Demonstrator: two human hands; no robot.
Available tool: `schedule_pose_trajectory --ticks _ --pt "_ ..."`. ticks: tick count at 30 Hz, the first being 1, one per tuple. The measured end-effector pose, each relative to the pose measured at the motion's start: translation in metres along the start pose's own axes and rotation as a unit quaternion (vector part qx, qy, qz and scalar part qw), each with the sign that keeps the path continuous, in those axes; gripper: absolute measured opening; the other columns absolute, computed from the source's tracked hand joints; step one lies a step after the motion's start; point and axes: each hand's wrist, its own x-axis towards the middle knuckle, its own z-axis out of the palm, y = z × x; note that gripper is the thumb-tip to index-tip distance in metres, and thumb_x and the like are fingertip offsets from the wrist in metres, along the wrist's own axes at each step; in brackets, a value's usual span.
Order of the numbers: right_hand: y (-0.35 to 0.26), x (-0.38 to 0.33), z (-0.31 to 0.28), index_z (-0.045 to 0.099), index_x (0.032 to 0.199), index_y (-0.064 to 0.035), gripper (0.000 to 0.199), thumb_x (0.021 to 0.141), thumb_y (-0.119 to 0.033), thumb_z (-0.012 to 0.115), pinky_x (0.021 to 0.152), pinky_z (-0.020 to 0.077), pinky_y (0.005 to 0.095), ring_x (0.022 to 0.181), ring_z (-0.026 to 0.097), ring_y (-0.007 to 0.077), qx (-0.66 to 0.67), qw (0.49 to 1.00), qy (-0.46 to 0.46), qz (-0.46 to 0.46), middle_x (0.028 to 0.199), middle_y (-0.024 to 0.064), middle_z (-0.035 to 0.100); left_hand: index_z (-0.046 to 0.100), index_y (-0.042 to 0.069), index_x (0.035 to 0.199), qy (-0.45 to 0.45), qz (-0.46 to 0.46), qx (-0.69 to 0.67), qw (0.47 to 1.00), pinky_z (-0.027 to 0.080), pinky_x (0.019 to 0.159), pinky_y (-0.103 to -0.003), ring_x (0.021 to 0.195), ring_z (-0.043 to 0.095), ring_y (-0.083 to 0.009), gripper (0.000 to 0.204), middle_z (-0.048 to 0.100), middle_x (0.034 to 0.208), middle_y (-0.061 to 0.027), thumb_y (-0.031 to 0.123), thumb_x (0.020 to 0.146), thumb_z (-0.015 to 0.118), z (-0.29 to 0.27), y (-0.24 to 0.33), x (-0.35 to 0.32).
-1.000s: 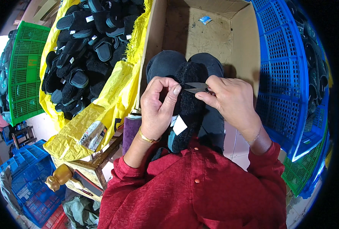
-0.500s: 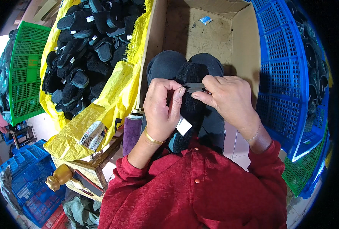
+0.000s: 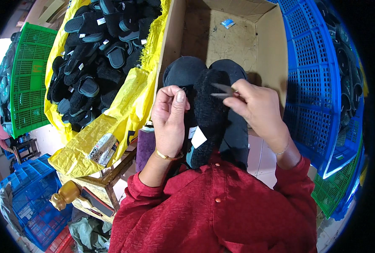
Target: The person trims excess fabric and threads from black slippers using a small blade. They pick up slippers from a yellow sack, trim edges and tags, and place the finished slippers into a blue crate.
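Observation:
A black fuzzy slipper [image 3: 213, 116] rests lengthwise on my lap, with a white tag [image 3: 198, 138] hanging over its left side. My right hand [image 3: 259, 107] grips small thread snips [image 3: 222, 90], their two blades apart and pointing left above the slipper's far part. To the left of the slipper, my left hand [image 3: 170, 120] is raised with thumb and fingers pinched together. A tiny dark bit shows at those fingertips, too small to name.
Beyond my knees stands a cardboard box [image 3: 234, 42] with a small blue packet [image 3: 227, 23]. A yellow sack [image 3: 130, 95] of slippers lies left. Blue crates [image 3: 312, 84] stand right. At lower left, a small wooden table [image 3: 107, 185] carries a phone and golden figurine [image 3: 67, 195].
My left hand has drawn left, away from the snips. The snips' blades have come apart and moved slightly right and up off the slipper. The tag has shifted left.

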Motion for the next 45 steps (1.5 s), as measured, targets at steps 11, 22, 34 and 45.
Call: schedule_pose_trajectory --ticks 11,22,34,45 --pt "0.016 0.039 0.044 0.059 0.104 0.0032 0.045 0.088 -0.038 0.062 0.065 0.0485 0.032 0.067 0.062 0.0205 0.254 0.96 0.027 0.116 0.076 0.0162 0.064 0.053 0.007 0.092 -0.092 -0.072 -0.213 0.97 0.039 0.078 -0.025 0.081 0.047 -0.0117 0.013 0.051 0.084 -0.0004 0.019 0.094 0.055 0.023 0.017 0.03" --pt "0.037 -0.039 -0.016 0.054 0.111 -0.0038 0.03 0.085 -0.018 0.062 0.057 0.0358 0.0195 0.069 0.046 0.0044 0.448 0.813 -0.119 0.354 0.08 -0.0025 0.054 0.063 0.002 0.09 -0.311 -0.085 -0.041 0.946 0.047 0.077 -0.023 0.079 0.058 -0.0079 0.011 0.064 0.083 -0.0016 0.012 0.087 0.066 0.077 0.045 0.026" --pt "0.044 -0.136 0.005 0.054 0.095 -0.0072 0.018 0.077 -0.003 0.053 0.042 0.0252 0.0183 0.05 0.03 0.0002 0.522 0.758 0.095 0.38 0.068 -0.0087 0.039 0.067 0.01 0.109 -0.2 0.454 0.542 0.678 0.037 0.102 -0.04 0.127 0.041 -0.0355 0.037 0.042 0.137 -0.0218 0.013 0.073 0.073 0.063 0.076 0.048" --pt "0.019 -0.143 -0.023 0.054 0.106 0.0015 0.03 0.078 0.002 0.047 0.063 0.0366 0.0196 0.07 0.041 0.0036 0.382 0.833 0.245 0.317 0.082 -0.003 0.049 0.067 0.005 0.105 -0.59 0.256 -0.207 0.737 0.046 0.076 -0.036 0.091 0.056 -0.0233 0.021 0.062 0.1 -0.0116 0.012 0.086 0.064 0.072 0.131 -0.091"
